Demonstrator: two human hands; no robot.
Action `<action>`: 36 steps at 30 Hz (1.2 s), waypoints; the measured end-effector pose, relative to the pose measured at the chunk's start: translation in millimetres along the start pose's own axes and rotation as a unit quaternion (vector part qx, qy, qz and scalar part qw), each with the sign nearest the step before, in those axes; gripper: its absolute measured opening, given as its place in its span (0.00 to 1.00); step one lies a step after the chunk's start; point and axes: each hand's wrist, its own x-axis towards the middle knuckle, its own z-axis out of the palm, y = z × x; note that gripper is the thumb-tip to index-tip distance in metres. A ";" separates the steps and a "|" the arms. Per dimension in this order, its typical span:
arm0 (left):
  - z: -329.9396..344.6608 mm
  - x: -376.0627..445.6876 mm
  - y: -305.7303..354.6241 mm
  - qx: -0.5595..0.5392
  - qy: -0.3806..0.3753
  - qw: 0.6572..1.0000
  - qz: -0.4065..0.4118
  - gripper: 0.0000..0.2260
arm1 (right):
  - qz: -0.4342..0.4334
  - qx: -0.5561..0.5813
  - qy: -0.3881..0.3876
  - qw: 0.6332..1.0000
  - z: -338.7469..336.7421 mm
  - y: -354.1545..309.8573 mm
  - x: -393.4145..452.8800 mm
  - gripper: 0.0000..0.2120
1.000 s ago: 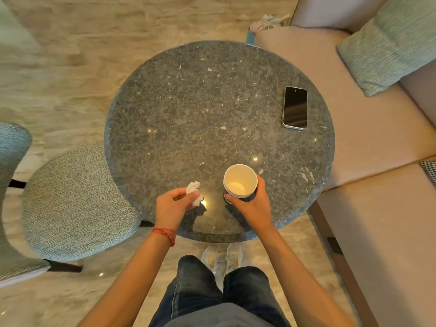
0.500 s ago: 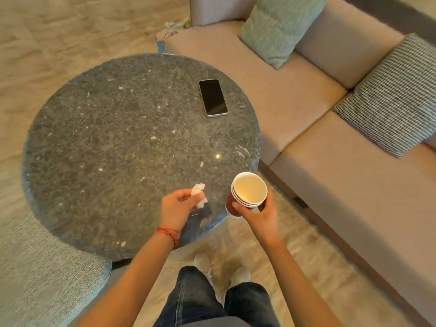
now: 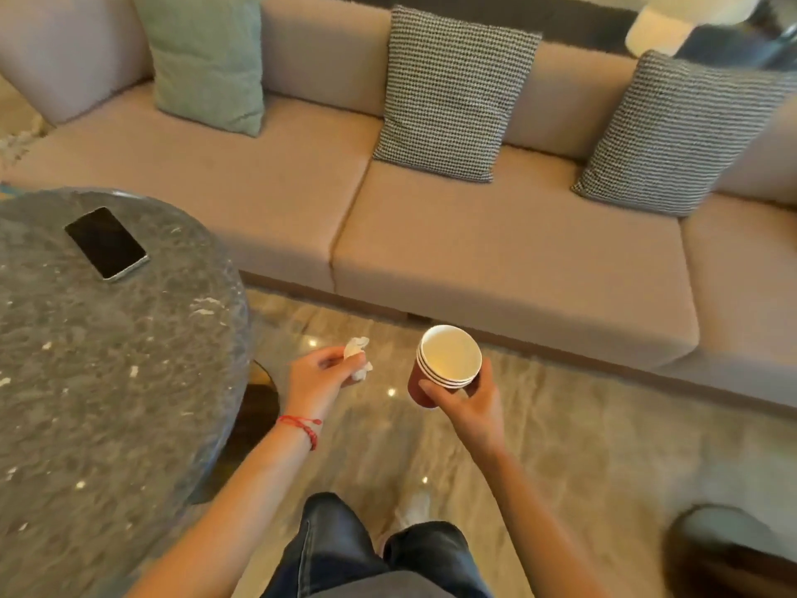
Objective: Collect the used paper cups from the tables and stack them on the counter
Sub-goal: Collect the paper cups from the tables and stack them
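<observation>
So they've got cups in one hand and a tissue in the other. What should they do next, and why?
Probably carry both on toward the counter, which is not in view. The right hand already grips the nested paper cups, the left hand pinches a crumpled tissue, and only a phone lies on the visible part of the table.

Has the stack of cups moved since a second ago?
Yes. The stack of cups, held in the right hand, was above the round table near its edge; now it is off the table, over the floor.
</observation>
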 end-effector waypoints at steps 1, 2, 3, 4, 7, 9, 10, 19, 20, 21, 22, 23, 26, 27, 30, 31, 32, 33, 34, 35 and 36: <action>18.6 -0.6 -0.1 0.007 -0.013 1.000 0.002 0.06 | -0.002 0.005 0.019 1.000 -17.0 4.6 -0.6 0.29; 36.8 -0.9 -0.7 0.016 -0.025 1.000 0.006 0.07 | -0.003 0.009 0.040 0.999 -33.7 9.2 -1.1 0.29; 55.3 -1.7 -0.5 0.030 -0.041 0.999 0.011 0.07 | -0.002 0.012 0.062 0.998 -50.2 12.6 -1.9 0.28; 73.8 -3.3 -0.4 0.046 -0.061 0.997 0.014 0.06 | 0.000 0.016 0.083 0.996 -66.6 16.1 -3.6 0.28; 127.7 -10.7 0.4 0.074 -0.133 0.988 0.018 0.03 | 0.004 0.036 0.153 0.988 -112.0 26.9 -13.1 0.28; 162.2 -16.7 2.4 0.095 -0.183 0.978 0.023 0.02 | 0.006 0.048 0.206 0.977 -138.5 33.7 -21.2 0.29; 178.1 -19.8 3.7 0.110 -0.208 0.972 0.027 0.02 | 0.008 0.054 0.232 0.971 -150.0 37.3 -25.1 0.29; 304.8 -39.7 9.6 0.191 -0.405 0.892 0.050 0.04 | 0.033 0.078 0.445 0.892 -213.6 58.5 -54.8 0.29; 317.1 -41.2 8.5 0.201 -0.429 0.879 0.049 0.04 | 0.035 0.085 0.466 0.880 -217.2 59.4 -57.7 0.29; 328.7 -43.4 7.9 0.210 -0.455 0.864 0.047 0.04 | 0.038 0.093 0.488 0.867 -219.9 59.5 -60.9 0.29; 340.3 -45.9 7.6 0.219 -0.481 0.848 0.046 0.04 | 0.041 0.100 0.512 0.852 -222.4 59.2 -64.1 0.29; 351.6 -48.7 7.6 0.227 -0.506 0.831 0.045 0.04 | 0.043 0.105 0.535 0.837 -224.2 59.1 -67.0 0.29; 381.2 -57.4 6.7 0.247 -0.566 0.785 0.046 0.02 | 0.053 0.116 0.587 0.800 -225.9 60.5 -74.2 0.29; 389.6 -61.0 5.9 0.251 -0.582 0.772 0.045 0.02 | 0.060 0.120 0.601 0.788 -225.9 61.4 -76.4 0.30; 409.0 -71.1 1.4 0.260 -0.614 0.744 0.035 0.02 | 0.077 0.126 0.636 0.757 -227.2 63.5 -82.1 0.32; 414.1 -74.6 -0.3 0.263 -0.623 0.736 0.031 0.02 | 0.081 0.126 0.648 0.747 -228.1 63.5 -83.7 0.32; 420.2 -78.6 -2.3 0.267 -0.633 0.726 0.027 0.03 | 0.085 0.127 0.661 0.735 -229.4 63.3 -85.8 0.32; 426.1 -82.7 -4.6 0.272 -0.642 0.716 0.025 0.03 | 0.088 0.128 0.672 0.724 -231.0 63.1 -88.3 0.32; 431.9 -86.9 -6.9 0.276 -0.650 0.707 0.022 0.03 | 0.090 0.131 0.680 0.715 -233.0 63.4 -90.7 0.32; 438.0 -91.7 -9.0 0.280 -0.659 0.698 0.020 0.04 | 0.092 0.135 0.688 0.707 -235.6 64.0 -94.0 0.32; 444.3 -97.0 -11.0 0.284 -0.666 0.689 0.021 0.04 | 0.093 0.138 0.695 0.700 -239.4 64.9 -97.6 0.32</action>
